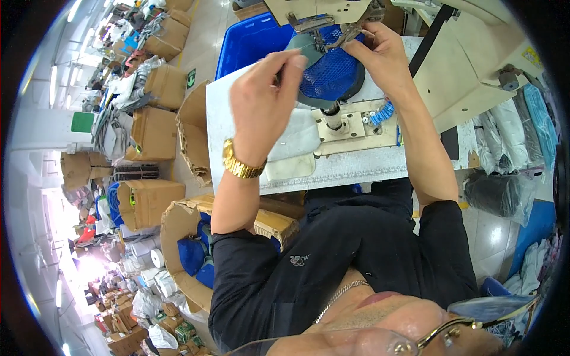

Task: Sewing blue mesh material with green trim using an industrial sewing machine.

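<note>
A cap-like piece of blue mesh [331, 76] with grey-green fabric and a dark rim sits over the post of a sewing machine [320, 25], beneath its needle area. My left hand [264, 89] is raised just left of the mesh, its thumb and fingers closed together. Whatever it pinches, if anything, is too fine to make out. Beside the needle and presser foot, my right hand [380, 53] has its thumb and fingers drawn together at the right edge of the blue mesh. What lies between those fingertips is hidden.
Small blue-and-white bobbin-like pieces [380, 114] lie on the machine's base plate, right of the metal post [333, 117]. A blue bin [252, 43] stands beyond the white table [356, 177]. Cardboard boxes line the left, one box [172, 252] holding blue pieces. Plastic-wrapped bundles [502, 193] sit at right.
</note>
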The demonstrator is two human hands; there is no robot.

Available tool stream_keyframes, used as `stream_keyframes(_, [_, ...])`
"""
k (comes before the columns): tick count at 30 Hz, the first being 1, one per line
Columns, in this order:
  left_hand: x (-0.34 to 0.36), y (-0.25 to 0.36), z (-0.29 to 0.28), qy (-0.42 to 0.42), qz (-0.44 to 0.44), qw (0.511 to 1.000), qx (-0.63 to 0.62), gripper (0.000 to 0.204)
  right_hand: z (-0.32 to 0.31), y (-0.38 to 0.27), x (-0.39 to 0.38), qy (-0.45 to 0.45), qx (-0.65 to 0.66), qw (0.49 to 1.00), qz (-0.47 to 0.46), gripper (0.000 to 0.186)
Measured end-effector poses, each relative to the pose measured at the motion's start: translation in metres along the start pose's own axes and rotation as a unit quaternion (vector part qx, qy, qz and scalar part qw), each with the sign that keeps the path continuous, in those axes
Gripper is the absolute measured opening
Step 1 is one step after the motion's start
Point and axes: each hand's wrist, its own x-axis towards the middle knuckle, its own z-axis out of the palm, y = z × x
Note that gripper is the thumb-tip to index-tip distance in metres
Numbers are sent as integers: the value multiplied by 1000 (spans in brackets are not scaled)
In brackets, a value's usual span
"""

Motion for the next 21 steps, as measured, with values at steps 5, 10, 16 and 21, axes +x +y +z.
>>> stream_keyframes(5, [52,-42,-11,29,210,976,58,13,5,-5,7,-15,8,1000,-2,31])
stream_keyframes(10, [44,-64,10,-168,34,956,-239,14,-2,1,18,-44,18,999,17,24])
stream_keyframes(16, [36,-56,12,-126,41,968,-214,17,6,0,21,-35,10,999,10,23])
stream_keyframes(21, [25,-46,12,-87,34,977,-192,18,7,-14,0,78,-78,994,-6,29])
